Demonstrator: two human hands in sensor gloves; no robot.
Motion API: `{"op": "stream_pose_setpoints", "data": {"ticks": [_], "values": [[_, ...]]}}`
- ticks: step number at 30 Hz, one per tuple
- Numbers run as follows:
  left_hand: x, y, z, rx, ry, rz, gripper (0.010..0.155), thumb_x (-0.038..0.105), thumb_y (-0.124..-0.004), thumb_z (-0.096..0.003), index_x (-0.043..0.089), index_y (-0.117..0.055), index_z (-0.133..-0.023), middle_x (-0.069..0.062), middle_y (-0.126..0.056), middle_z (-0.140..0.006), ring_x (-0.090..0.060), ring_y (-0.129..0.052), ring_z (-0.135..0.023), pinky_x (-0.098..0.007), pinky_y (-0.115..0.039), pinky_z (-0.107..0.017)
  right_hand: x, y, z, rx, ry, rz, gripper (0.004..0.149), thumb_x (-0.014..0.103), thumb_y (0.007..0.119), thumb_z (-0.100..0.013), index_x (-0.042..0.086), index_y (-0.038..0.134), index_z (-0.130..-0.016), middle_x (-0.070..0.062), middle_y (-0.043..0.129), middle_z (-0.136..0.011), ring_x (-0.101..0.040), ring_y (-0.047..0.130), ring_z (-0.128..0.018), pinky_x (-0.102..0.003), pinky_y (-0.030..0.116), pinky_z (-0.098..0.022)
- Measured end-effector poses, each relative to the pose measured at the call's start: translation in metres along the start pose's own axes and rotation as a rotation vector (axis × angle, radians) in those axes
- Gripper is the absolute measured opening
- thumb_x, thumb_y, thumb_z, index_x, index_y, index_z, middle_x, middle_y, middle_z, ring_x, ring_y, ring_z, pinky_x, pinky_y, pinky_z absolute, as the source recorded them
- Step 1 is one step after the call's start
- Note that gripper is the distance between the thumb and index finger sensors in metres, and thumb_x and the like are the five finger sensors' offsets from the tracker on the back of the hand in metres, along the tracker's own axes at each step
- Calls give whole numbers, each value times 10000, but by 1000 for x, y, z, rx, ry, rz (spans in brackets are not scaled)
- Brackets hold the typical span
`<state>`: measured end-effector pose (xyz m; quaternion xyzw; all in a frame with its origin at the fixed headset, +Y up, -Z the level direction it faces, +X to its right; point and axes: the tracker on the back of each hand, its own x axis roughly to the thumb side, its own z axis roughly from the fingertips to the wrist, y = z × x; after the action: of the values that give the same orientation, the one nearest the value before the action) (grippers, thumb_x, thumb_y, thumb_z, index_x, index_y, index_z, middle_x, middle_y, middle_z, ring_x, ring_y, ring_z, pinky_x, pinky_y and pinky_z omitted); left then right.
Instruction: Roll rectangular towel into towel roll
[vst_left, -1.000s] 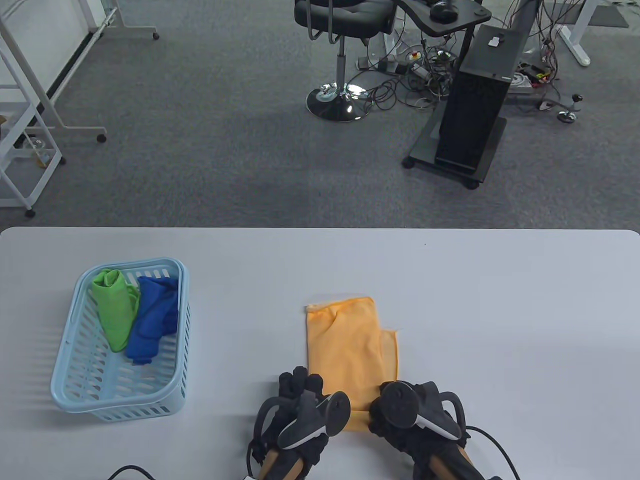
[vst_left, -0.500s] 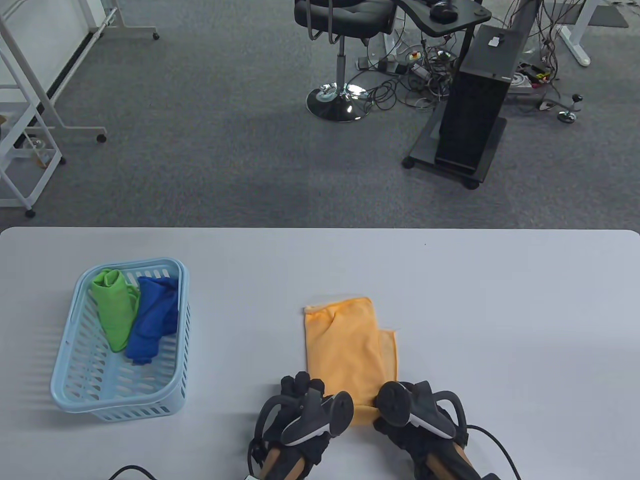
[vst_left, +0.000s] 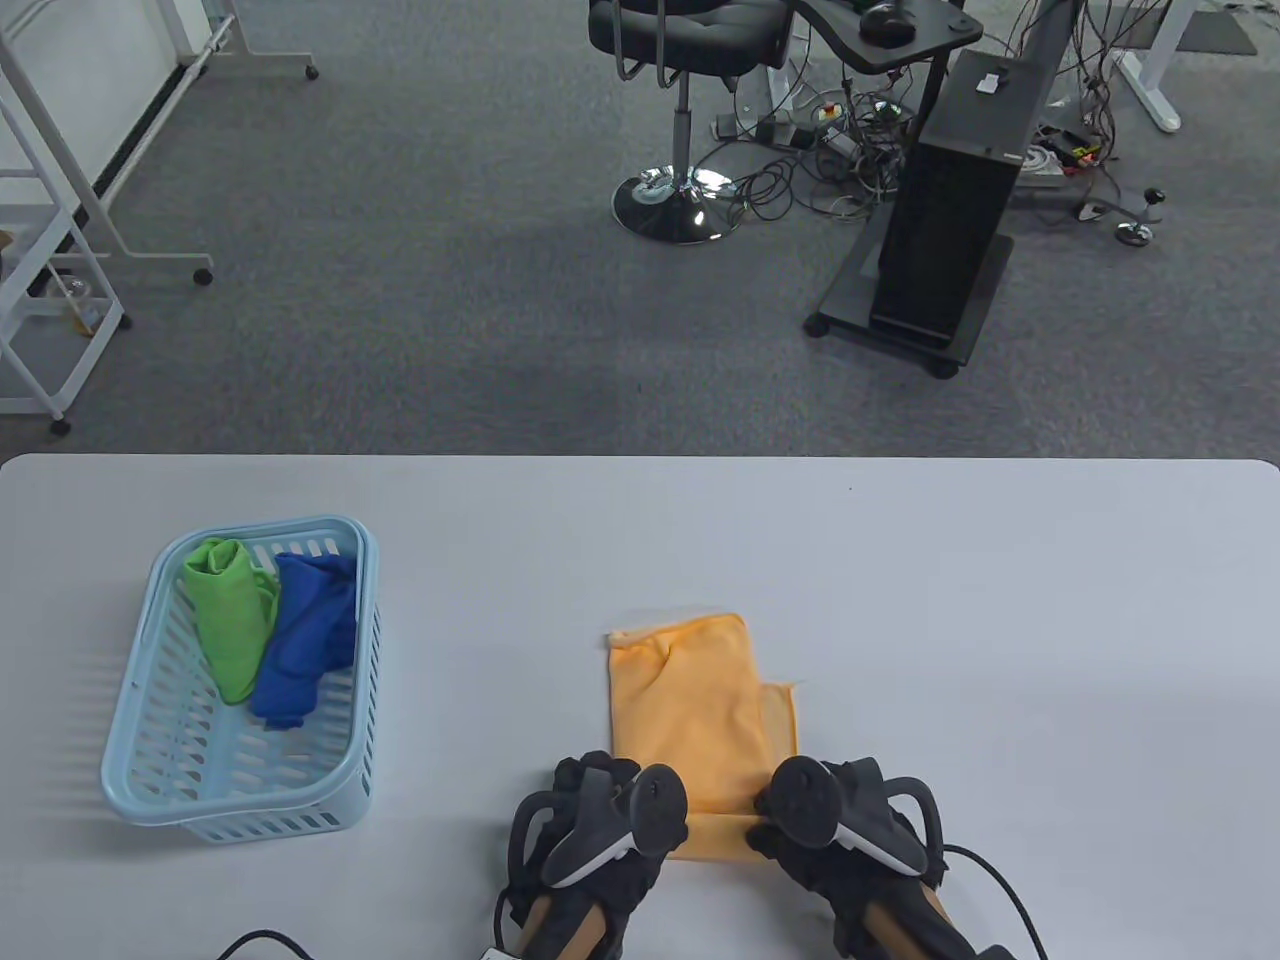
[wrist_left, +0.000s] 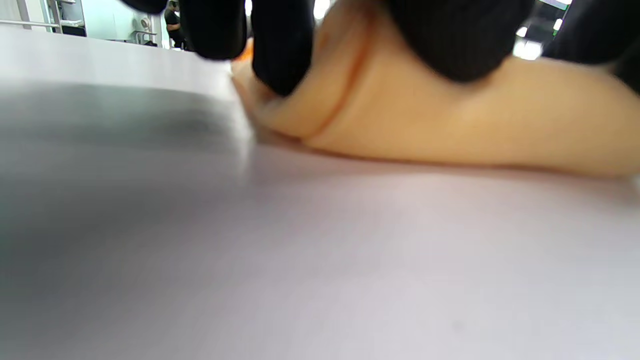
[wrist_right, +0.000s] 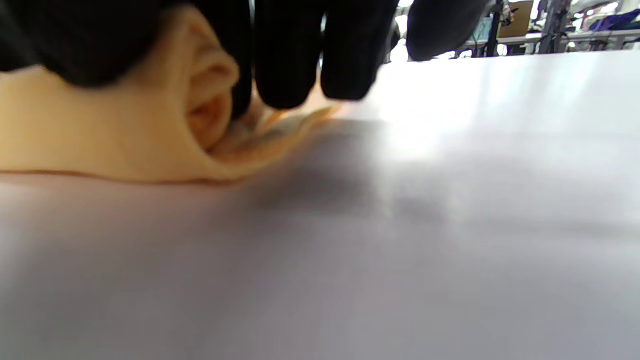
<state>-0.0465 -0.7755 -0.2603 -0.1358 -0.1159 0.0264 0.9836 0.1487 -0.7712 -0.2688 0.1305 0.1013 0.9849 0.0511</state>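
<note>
Table view showed the yellow towel (vst_left: 690, 700) lying long-ways away from both hands; left hand (vst_left: 600, 830) and right hand (vst_left: 840, 825) each held its rolled near end, fingers curled over it.

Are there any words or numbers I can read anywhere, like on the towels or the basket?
None can be read.
Orange towel: plain, no label showing.
Basket, green towel, blue towel: no writing.
Trackers on left hand and right hand: no markings legible.
</note>
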Motion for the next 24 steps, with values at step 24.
{"op": "stream_pose_setpoints", "data": {"ticks": [24], "values": [[8, 3, 2, -12, -1, -63, 621, 453, -845, -351, 293, -744, -942, -122, -668, -1007, -430, -538, -999, -665, -432, -705, 3, 11, -4, 125, 28, 3, 702, 462, 748, -313, 201, 613, -951, -110, 476, -1020, -369, 523, -979, -617, 477, -702]]}}
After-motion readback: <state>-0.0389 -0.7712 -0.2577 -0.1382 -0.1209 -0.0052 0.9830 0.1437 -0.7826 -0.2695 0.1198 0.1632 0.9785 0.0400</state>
